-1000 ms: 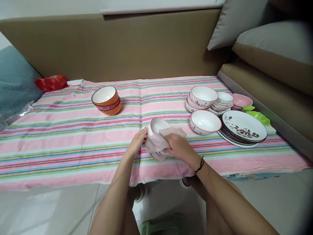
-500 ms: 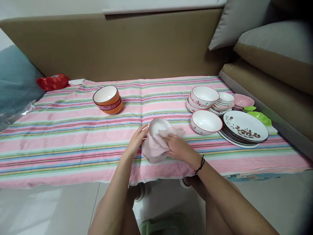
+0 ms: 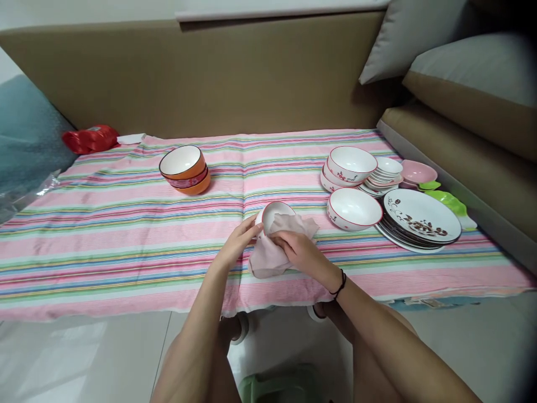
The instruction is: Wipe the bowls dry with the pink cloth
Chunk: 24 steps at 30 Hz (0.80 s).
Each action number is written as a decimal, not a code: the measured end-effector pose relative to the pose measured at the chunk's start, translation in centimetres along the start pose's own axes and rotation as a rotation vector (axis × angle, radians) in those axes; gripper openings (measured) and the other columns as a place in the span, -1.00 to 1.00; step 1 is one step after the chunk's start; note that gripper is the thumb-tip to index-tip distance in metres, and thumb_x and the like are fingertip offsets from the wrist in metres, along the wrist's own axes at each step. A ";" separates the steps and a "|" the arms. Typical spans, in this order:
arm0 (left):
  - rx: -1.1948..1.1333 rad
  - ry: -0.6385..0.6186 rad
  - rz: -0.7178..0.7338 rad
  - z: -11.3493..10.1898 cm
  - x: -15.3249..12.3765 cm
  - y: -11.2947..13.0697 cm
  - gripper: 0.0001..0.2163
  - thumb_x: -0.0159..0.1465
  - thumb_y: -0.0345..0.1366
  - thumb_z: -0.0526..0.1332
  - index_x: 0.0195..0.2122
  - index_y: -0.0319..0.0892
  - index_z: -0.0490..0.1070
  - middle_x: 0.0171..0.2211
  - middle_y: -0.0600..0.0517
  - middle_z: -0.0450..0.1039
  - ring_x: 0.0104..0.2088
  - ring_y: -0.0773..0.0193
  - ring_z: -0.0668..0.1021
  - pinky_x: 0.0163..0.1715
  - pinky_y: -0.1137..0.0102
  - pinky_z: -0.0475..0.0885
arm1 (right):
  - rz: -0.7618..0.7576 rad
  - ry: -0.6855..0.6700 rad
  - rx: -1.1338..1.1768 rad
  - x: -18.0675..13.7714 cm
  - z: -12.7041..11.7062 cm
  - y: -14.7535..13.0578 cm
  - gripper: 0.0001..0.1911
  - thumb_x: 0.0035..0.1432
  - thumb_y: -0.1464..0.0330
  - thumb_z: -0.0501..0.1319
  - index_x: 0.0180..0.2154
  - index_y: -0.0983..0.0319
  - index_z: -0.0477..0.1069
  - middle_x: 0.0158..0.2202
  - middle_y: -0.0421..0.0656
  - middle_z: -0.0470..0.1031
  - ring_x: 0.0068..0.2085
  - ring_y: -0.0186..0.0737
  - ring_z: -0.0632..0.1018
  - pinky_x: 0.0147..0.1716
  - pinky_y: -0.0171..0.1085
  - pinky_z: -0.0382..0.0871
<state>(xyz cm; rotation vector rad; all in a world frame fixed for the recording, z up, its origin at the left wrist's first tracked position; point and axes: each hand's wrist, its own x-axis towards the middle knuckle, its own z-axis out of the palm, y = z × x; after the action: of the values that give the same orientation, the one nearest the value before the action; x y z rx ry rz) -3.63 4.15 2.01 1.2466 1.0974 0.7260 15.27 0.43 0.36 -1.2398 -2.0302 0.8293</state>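
Observation:
A white bowl [image 3: 272, 211] with a red rim is tilted toward me over the striped cloth. My left hand [image 3: 238, 242] grips its left side, fingers on the rim and outer wall. In my right hand [image 3: 296, 249] is a pale pink cloth [image 3: 268, 258], pressed into the bowl and draped over its near side. The cloth hides much of the bowl's inside and some of my right fingers. Right of my hands stands another white bowl [image 3: 354, 208] with a red rim and a floral pattern.
Stacked orange and red bowls [image 3: 184, 170] stand at left. At right are stacked white bowls [image 3: 351, 165], small dishes [image 3: 388, 167], a pink bowl [image 3: 418, 171], green leaf-shaped dishes [image 3: 448, 201] and stacked plates [image 3: 422, 219]. A red bundle [image 3: 91, 139] lies far left. Below is a green stool [image 3: 251, 386].
The bowl has turned and tilted more, its outer left wall now showing. My left fingers have moved onto its rim, and my right hand has pushed the cloth deeper inside.

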 end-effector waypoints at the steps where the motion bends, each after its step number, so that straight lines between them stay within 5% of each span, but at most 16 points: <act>1: 0.000 0.004 -0.002 0.0 0.0 0.0 -0.45 0.18 0.04 0.20 0.18 -0.02 0.32 0.13 -0.04 0.38 0.09 0.03 0.42 -0.05 0.26 0.39 | -0.009 0.042 -0.057 0.1 0.1 0.3 -0.80 0.32 0.45 0.04 -0.13 0.27 0.42 -0.15 -0.06 0.53 -0.13 -0.15 0.52 -0.15 -0.21 0.39; 6: 0.021 -0.010 -0.009 -0.1 0.0 -0.1 -0.44 0.19 0.02 0.20 0.20 -0.01 0.29 0.11 -0.04 0.37 0.08 0.06 0.41 -0.04 0.26 0.37 | -0.126 0.012 -0.323 0.1 0.0 0.9 -0.73 0.38 0.33 0.00 -0.19 0.26 0.44 -0.11 -0.01 0.48 0.02 -0.04 0.43 0.06 -0.05 0.25; 9: 0.004 0.007 -0.015 0.0 -0.1 0.2 -0.45 0.18 0.02 0.21 0.18 -0.01 0.32 0.04 -0.02 0.41 0.01 0.09 0.44 -0.06 0.27 0.38 | -0.113 -0.121 -0.209 -0.1 -0.3 0.2 -0.64 0.41 0.31 -0.07 -0.33 0.24 0.41 -0.33 -0.14 0.46 -0.25 -0.19 0.46 -0.17 -0.19 0.31; 13: 0.011 0.017 -0.005 0.3 -0.2 0.7 -0.51 0.18 0.01 0.20 0.10 -0.06 0.40 -0.15 -0.01 0.48 -0.15 0.15 0.47 -0.15 0.31 0.39 | 0.005 -0.162 0.087 -0.5 -0.8 -1.0 -0.66 0.35 0.18 0.03 -0.41 0.24 0.30 -0.53 -0.29 0.27 -0.48 -0.34 0.30 -0.50 -0.36 0.14; 17: 0.030 0.018 -0.008 0.5 -0.2 0.7 -0.49 0.20 0.02 0.17 0.12 -0.07 0.38 -0.16 -0.02 0.48 -0.17 0.16 0.47 -0.20 0.34 0.39 | -0.014 -0.021 0.199 -0.3 -1.3 -1.3 -0.67 0.36 0.19 0.00 -0.27 0.25 0.39 -0.35 -0.19 0.43 -0.32 -0.29 0.42 -0.35 -0.35 0.24; 21: 0.061 0.043 -0.011 0.4 -0.2 0.6 -0.50 0.18 0.03 0.19 0.12 -0.02 0.38 -0.02 0.00 0.44 -0.06 0.13 0.46 -0.16 0.35 0.40 | 0.016 -0.224 -0.001 -0.3 -1.1 -0.6 -0.62 0.36 0.16 0.00 -0.24 0.27 0.45 -0.38 -0.18 0.49 -0.34 -0.23 0.49 -0.33 -0.30 0.32; 24: 0.056 0.021 0.012 0.3 -0.3 0.5 -0.50 0.19 0.01 0.20 0.14 0.01 0.36 0.11 0.02 0.37 0.04 0.09 0.41 -0.13 0.36 0.40 | -0.085 -0.240 -0.297 -0.6 -0.5 0.3 -0.58 0.33 0.15 0.08 0.10 0.23 0.33 0.06 -0.01 0.44 0.09 -0.02 0.42 0.07 -0.09 0.25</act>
<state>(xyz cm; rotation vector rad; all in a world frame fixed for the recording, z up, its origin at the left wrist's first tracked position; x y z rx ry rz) -3.40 3.87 2.55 1.2962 1.1347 0.7227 16.07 0.11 0.31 -1.2472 -2.4531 0.6795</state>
